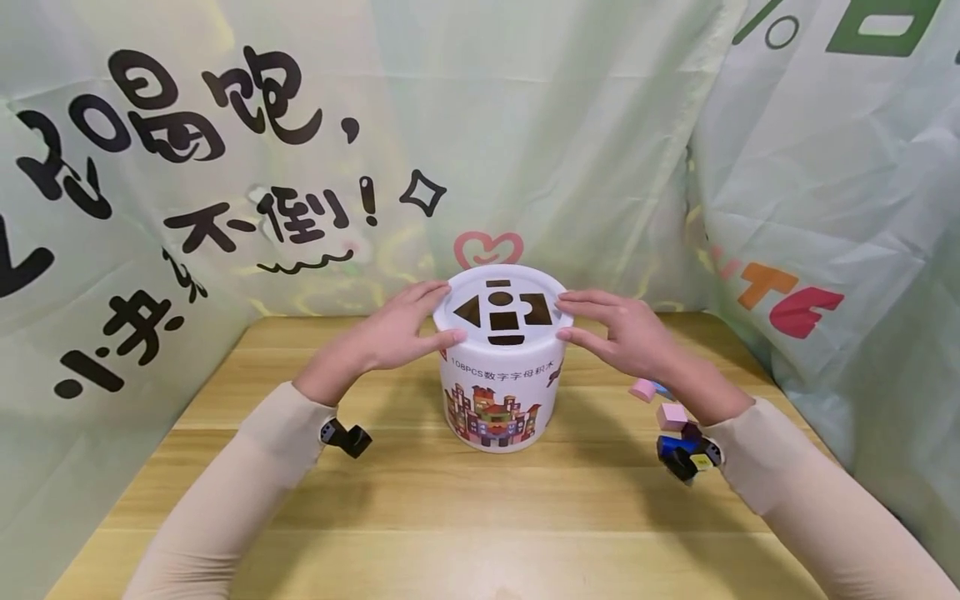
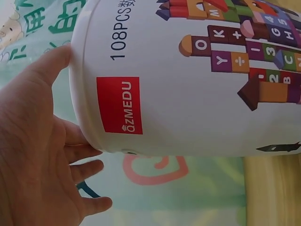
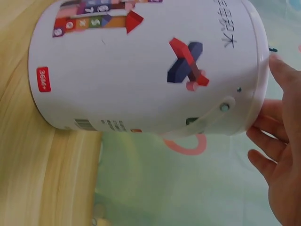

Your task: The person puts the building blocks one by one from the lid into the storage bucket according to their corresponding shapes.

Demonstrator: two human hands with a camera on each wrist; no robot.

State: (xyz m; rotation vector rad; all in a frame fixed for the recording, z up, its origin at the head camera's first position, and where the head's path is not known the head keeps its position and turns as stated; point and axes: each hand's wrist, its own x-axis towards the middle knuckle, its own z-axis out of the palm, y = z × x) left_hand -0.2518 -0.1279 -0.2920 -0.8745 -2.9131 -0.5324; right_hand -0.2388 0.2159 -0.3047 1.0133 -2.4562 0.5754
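Hands touch white bucket printed "QZMEDU", "108PCS数字字母积木", "36M+"

Bucket: "108PCS数字字母积木" is running across its front.
Red label: "QZMEDU" is standing on the bucket's side.
Small label: "36M+" is showing low on the bucket.
Printed blocks: "O", "K", "+", "Y", "÷" are showing.
Left cloth: "喝饱," and "不倒!" are standing in black.
Right cloth: "TE" is showing.
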